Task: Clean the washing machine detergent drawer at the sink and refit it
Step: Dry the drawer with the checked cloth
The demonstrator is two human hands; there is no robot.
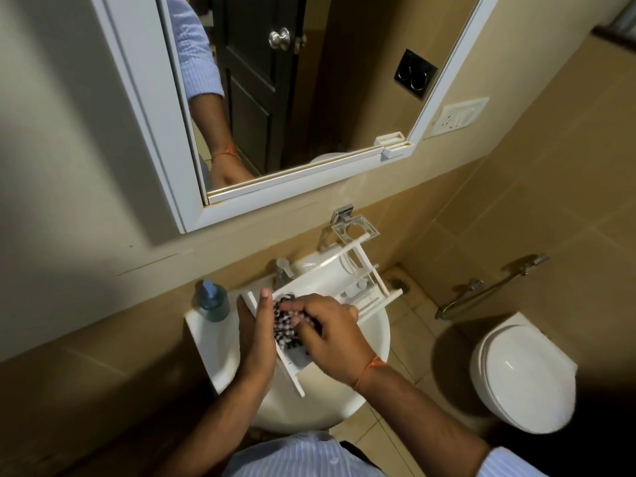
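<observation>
1. The white ceramic sink holds the detergent drawer above its basin; the drawer's open compartments face up and what lies in them cannot be made out.
2. The drawer – white moulded plastic, long and ribbed – lies slantwise across the basin, its far end near the chrome tap and its front panel toward the person.
3. The left hand has its grip clamped on the front panel, fingers behind and thumb over the edge.
4. The right hand has its grip curled round a black-and-white knobbly scrubber, pressing it against the drawer just beside the left thumb.
5. A blue soap bottle with a pump stands on the sink's rim – left of the drawer.
</observation>
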